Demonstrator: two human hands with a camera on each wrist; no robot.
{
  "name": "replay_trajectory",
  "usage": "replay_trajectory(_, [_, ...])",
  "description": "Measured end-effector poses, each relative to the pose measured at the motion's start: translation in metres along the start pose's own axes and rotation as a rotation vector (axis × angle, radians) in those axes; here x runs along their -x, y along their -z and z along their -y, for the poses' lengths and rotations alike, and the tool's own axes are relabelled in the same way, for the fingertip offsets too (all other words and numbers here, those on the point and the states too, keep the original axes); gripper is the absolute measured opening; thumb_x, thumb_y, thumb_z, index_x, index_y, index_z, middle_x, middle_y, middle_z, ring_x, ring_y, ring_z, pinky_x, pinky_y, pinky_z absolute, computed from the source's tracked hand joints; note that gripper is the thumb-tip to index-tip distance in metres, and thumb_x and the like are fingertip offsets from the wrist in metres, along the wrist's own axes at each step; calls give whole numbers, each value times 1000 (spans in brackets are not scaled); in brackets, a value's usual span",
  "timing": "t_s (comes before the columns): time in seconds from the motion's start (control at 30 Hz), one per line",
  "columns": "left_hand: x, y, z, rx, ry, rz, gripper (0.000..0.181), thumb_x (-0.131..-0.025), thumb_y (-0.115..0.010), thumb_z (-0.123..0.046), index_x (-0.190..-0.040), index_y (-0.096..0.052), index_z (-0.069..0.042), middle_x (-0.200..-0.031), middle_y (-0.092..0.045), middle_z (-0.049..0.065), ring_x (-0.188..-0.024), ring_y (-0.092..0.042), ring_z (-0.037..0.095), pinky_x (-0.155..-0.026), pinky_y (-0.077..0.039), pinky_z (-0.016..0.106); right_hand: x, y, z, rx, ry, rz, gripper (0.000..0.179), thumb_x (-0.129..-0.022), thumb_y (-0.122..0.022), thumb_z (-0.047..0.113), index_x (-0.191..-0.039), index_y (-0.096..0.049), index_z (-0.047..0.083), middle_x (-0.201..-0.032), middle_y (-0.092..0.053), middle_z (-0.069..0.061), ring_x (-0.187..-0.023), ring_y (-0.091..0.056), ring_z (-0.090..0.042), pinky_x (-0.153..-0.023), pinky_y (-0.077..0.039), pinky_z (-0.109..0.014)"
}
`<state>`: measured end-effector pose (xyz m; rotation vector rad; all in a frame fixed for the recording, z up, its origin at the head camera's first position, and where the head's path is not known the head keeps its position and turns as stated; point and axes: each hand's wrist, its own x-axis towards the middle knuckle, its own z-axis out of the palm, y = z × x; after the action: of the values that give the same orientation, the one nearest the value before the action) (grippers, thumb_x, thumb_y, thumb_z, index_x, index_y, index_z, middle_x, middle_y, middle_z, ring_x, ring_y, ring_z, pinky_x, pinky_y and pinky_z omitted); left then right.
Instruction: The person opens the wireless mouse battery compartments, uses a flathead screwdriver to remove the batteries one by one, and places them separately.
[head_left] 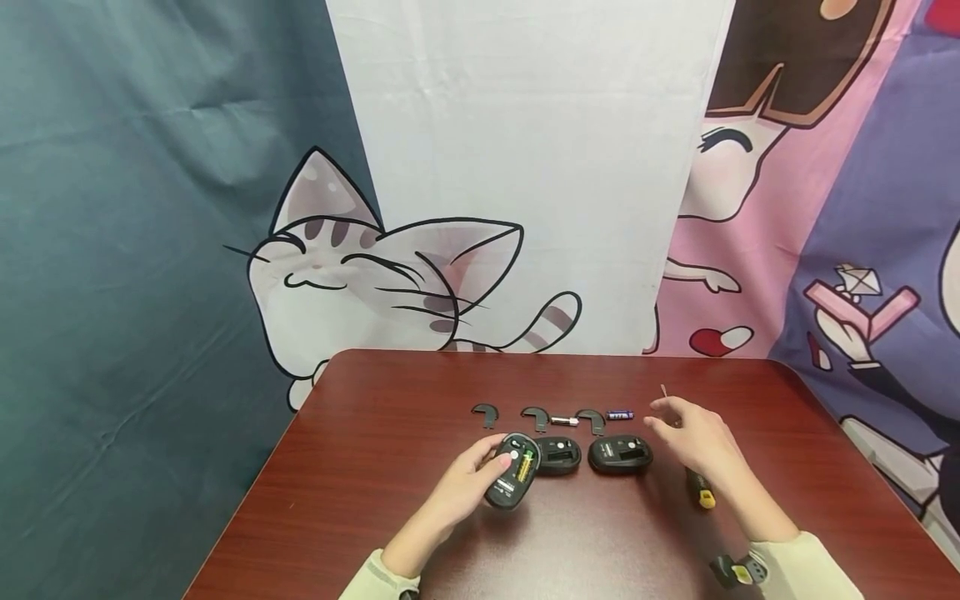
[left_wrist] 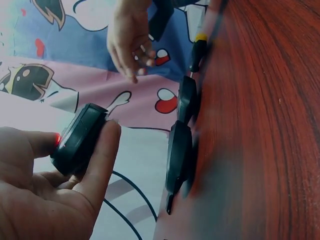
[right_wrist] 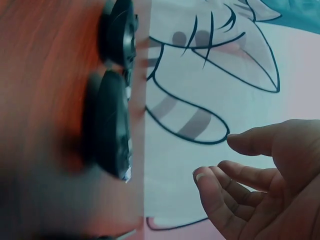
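Note:
My left hand (head_left: 463,485) grips a black computer mouse (head_left: 504,495), lifted over the table with its underside facing me. A yellow-green battery (head_left: 526,465) sits in that mouse's compartment, and the thumb lies across the underside. A red glow shows at the thumb tip in the left wrist view. Two more black mice, a middle one (head_left: 561,467) and a right one (head_left: 619,467), lie upside down on the table with their compartments uncovered. To their right hovers my right hand (head_left: 701,440), its fingers loosely bent and holding nothing, as the right wrist view (right_wrist: 250,185) confirms.
Behind the mice lie three dark battery covers (head_left: 537,414), a white-silver battery (head_left: 565,422) and a blue battery (head_left: 619,415). A screwdriver (head_left: 701,490) with a black and yellow handle lies partly hidden under my right hand. A cartoon-printed curtain (head_left: 525,125) hangs behind the reddish-brown table (head_left: 360,483).

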<state>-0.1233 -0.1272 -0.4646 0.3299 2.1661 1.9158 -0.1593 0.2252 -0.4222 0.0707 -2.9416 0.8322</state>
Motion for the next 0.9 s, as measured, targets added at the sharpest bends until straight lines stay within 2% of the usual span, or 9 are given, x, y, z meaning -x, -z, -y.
replay_trajectory(0.2, [-2, -1, 0, 10, -9, 0, 46, -100, -65, -28, -137, -55, -4, -120, -68, 16, -96, -68, 16, -76, -61, 25, 8, -2, -25, 33, -18, -7, 44, -94, -69, 34, -125, -64, 3, -106, -71, -18, -100, -66, -38, -75, -54, -55])
replay_trajectory(0.4, [-3, -2, -1, 28, -7, -6, 41, -96, -70, -22, -127, -54, -1, -112, -70, 15, -91, -69, 18, -75, -62, 27, 15, -3, -43, 30, -39, 9, 49, -94, -70, 35, -128, -61, 0, -107, -72, -18, -101, -67, -38, -77, -53, -58])
replay_trajectory(0.7, [-2, -1, -5, 16, -35, 2, 41, -94, -71, -16, -127, -56, 2, -119, -69, 18, -94, -67, 15, -76, -60, 22, 24, -5, -58, 55, -33, -21, 48, -93, -71, 32, -125, -61, -2, -101, -73, -17, -98, -68, -40, -76, -53, -58])
replay_trajectory(0.77, [-2, -1, -6, 22, -36, 6, 41, -94, -70, -15, -128, -56, 2, -121, -68, 19, -93, -68, 16, -75, -62, 26, 25, -6, -61, 64, -35, -12, 51, -93, -71, 33, -126, -60, -3, -104, -71, -19, -100, -67, -41, -77, -53, -58])
replay_trajectory(0.9, [-2, -2, -9, 65, -25, 24, 41, -94, -68, -12, -130, -56, 1, -119, -68, 19, -88, -69, 20, -74, -65, 47, 26, -9, -65, 84, -67, 36, 60, -92, -71, 38, -129, -56, -7, -113, -64, -30, -107, -60, -49, -81, -52, -62])
